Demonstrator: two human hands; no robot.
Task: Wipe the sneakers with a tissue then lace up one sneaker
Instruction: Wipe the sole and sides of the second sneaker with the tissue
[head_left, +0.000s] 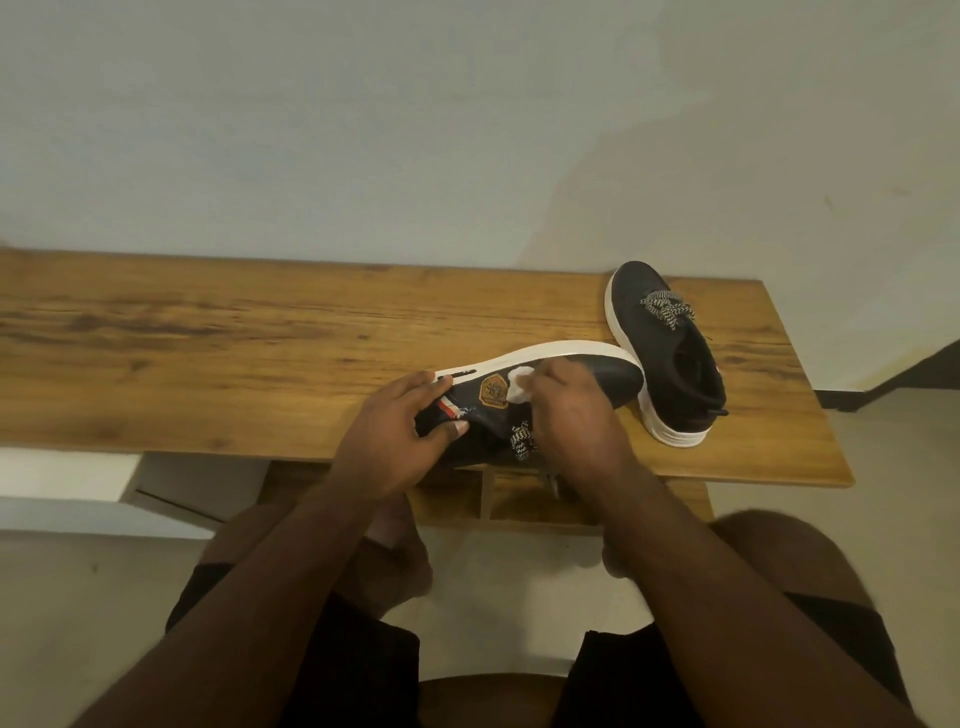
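Note:
A dark sneaker (613, 375) with a white sole lies tipped on its side at the table's front edge, an orange badge facing up. My left hand (400, 431) grips its heel end, thumb curled over the collar. My right hand (566, 410) pinches a small white tissue (519, 384) and presses it on the sneaker's side next to the badge. A black-and-white lace (521, 441) hangs loose from this sneaker under my right hand. The second dark sneaker (670, 353) stands upright at the table's right end, its lace bunched on top, touching the first sneaker's toe.
The wooden table (208, 343) stands against a pale wall, with open shelves under its front edge. My bare knees and dark shorts fill the lower part of the view over a light floor.

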